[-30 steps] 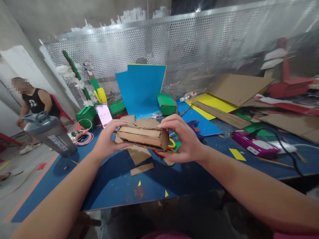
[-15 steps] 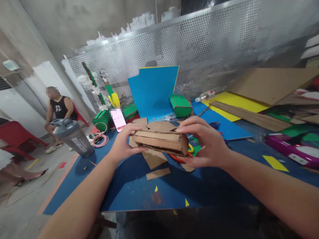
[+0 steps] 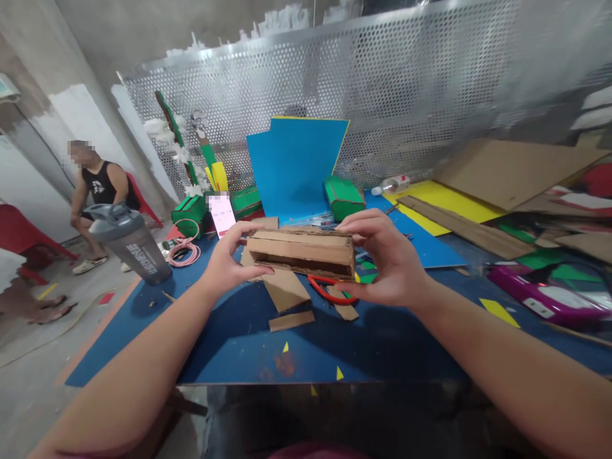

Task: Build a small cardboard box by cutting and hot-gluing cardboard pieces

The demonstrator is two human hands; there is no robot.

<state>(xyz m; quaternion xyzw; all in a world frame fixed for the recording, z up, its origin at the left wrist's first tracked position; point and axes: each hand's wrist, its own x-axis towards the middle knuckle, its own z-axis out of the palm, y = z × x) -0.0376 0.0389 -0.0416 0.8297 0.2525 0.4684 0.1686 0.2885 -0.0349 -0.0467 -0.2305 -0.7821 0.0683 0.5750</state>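
Note:
A long brown cardboard box (image 3: 301,248) with several flat sides is held up between my two hands, above the blue table (image 3: 229,357). An opening along its lower side faces me. My left hand (image 3: 234,258) grips its left end, thumb below and fingers on top. At the right end, my right hand (image 3: 382,258) holds it the same way. Beneath the box lie cardboard scraps (image 3: 287,290) and red-handled scissors (image 3: 327,291), partly hidden by the box and my right hand.
A grey shaker bottle (image 3: 131,245) and a phone (image 3: 220,215) stand at left. Behind are a blue board (image 3: 296,166) and a green box (image 3: 343,197). Cardboard strips (image 3: 471,223) and a purple device (image 3: 545,293) lie at right. A seated person (image 3: 102,185) is beyond the table.
The box has been rolled between my hands, so its open, hollow side now shows more. Both hands keep their hold on the ends. The camera view has shifted slightly.

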